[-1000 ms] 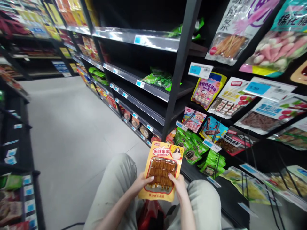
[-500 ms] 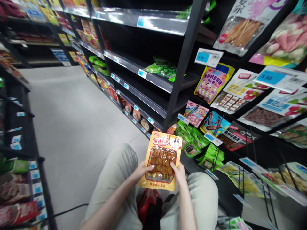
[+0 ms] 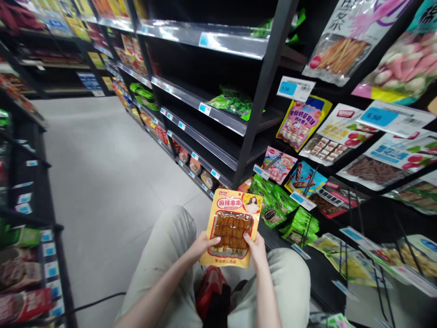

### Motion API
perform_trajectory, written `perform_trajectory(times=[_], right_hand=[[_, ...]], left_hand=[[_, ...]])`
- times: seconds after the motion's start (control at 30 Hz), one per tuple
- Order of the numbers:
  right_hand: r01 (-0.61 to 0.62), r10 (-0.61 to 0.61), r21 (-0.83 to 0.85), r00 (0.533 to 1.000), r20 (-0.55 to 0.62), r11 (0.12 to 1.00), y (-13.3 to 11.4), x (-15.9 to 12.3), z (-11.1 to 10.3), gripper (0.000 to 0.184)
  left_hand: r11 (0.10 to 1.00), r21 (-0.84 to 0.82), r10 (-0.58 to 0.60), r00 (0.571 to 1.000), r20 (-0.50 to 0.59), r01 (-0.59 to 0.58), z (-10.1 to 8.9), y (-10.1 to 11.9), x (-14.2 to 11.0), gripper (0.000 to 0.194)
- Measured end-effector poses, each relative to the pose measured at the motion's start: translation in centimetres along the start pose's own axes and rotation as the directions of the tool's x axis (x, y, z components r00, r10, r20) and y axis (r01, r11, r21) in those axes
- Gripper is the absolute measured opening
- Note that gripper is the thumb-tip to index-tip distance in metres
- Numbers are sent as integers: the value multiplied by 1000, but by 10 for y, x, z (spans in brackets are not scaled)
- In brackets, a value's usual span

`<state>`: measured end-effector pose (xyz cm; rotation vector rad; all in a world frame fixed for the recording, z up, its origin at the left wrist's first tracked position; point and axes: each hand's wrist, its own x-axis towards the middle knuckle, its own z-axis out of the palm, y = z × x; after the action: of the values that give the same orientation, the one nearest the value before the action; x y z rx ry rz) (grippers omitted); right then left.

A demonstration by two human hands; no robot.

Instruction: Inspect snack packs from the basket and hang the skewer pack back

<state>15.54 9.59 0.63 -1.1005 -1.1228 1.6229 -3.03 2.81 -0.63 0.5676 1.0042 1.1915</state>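
A yellow snack packet with a clear window showing brown skewered pieces is held upright between my hands, above and between my bent knees. My left hand grips its left edge, thumb lying across the front. On the opposite edge, my right hand pinches it the same way, with the thumb on the window. The other fingers of both hands are hidden behind the packet. Below it, between my legs, is something red and shiny, partly covered by a black strap.
To the right, snack bags hang on hooks, among them green packets and a pink-and-yellow bag, with price tags in front. Black shelving runs ahead. Grey floor stretches along the aisle; another shelf lines the left.
The packet has tilted slightly, its bottom edge now foreshortened and its printing sharper. Both hands keep their hold. The view has shifted a little.
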Motion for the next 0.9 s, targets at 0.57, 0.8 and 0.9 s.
perform_trajectory(times=[0.57, 0.8, 0.9], right_hand=[[-6, 5, -33, 1000, -27, 999, -7, -3, 4, 32], [4, -7, -65, 999, -42, 998, -11, -3, 6, 35], [8, -12, -87, 999, -35, 996, -10, -3, 5, 34]], left_hand=[[999, -54, -2, 1000, 20, 3, 1, 3, -1, 37], [997, -70, -10, 1000, 17, 12, 1, 3, 0, 38], [998, -66, -15, 1000, 20, 16, 1, 3, 0, 41]])
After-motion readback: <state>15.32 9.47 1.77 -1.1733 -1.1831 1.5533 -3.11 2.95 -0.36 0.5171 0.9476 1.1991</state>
